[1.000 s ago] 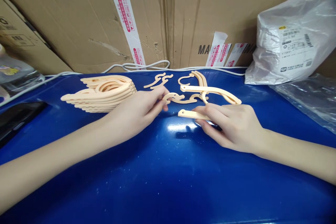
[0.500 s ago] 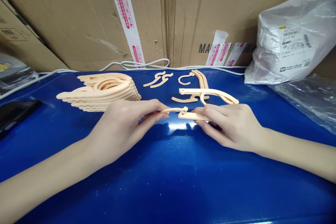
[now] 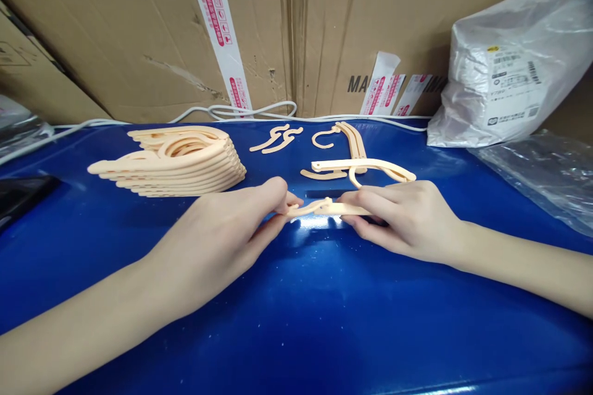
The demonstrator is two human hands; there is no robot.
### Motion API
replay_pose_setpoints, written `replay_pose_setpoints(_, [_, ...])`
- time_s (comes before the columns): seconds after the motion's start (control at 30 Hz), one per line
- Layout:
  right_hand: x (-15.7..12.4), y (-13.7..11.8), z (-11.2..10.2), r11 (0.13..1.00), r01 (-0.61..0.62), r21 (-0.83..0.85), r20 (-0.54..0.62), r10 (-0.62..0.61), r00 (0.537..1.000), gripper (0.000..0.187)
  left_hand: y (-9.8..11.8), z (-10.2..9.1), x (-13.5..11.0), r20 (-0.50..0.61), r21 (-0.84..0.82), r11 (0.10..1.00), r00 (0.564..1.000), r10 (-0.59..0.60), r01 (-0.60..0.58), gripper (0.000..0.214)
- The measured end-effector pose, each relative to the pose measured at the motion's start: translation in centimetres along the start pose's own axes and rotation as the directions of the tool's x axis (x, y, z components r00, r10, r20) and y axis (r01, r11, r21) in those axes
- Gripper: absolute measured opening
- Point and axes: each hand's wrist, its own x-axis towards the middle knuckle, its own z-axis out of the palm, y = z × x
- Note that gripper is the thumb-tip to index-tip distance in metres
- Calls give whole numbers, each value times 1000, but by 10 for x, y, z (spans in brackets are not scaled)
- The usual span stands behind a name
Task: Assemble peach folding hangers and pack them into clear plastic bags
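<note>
My left hand (image 3: pixel 241 228) pinches a cream plastic hanger hook (image 3: pixel 306 207), part of it hidden by my fingers. In my right hand (image 3: pixel 407 219) is a flat cream hanger arm (image 3: pixel 345 209), its far end covered by the fingers. The tip of the hook meets the arm's end between my hands; whether they are joined I cannot tell. Just beyond the right hand lie a loose hanger arm (image 3: pixel 365 164), a pair of stacked arms (image 3: pixel 354 141) and a loose hook (image 3: pixel 323 140). A stack of cream folded hangers (image 3: pixel 185 163) stands past my left hand.
Two small hook pieces (image 3: pixel 278 139) lie at the back of the blue table (image 3: pixel 296 321). A white cable (image 3: pixel 250 111) runs before cardboard boxes (image 3: pixel 152 31). A wrapped parcel (image 3: pixel 504 80) and clear plastic (image 3: pixel 537 166) are at right, a dark object (image 3: pixel 28 197) at left.
My left hand has tilted and brought the hook onto the end of the hanger arm; a small gap showed between them before. The right hand stays nearly in place.
</note>
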Motion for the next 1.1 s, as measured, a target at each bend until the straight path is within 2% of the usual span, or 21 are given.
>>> replay_pose_setpoints(0.2, [0,0,-2,999,-1,34,-10,1,1000,21,3,5,3,149,7,1000,989,-2,1,23])
replay_pose_setpoints(0.33, [0,0,0,999,-7,50,-17,8,1000,24,3,5,3,133,70,996,990,54,-63,24])
replay_pose_setpoints(0.43, [-1,0,0,999,0,34,-14,0,1000,22,1,5,4,159,73,994,985,69,-82,30])
replay_pose_setpoints(0.57, [-1,-1,0,997,72,-24,-25,-73,997,23,0,6,4,146,79,994,987,68,-80,33])
replay_pose_setpoints(0.7, [0,-2,1,990,142,-5,-23,-142,990,23,2,7,4,118,56,993,989,94,-101,31])
replay_pose_setpoints(0.9, [1,-2,0,987,158,19,2,-158,987,22,6,7,5,170,-38,997,983,71,-65,28])
replay_pose_setpoints(1.1, [0,-3,0,987,154,-56,-51,-157,986,22,6,7,5,234,-104,994,971,38,-14,25])
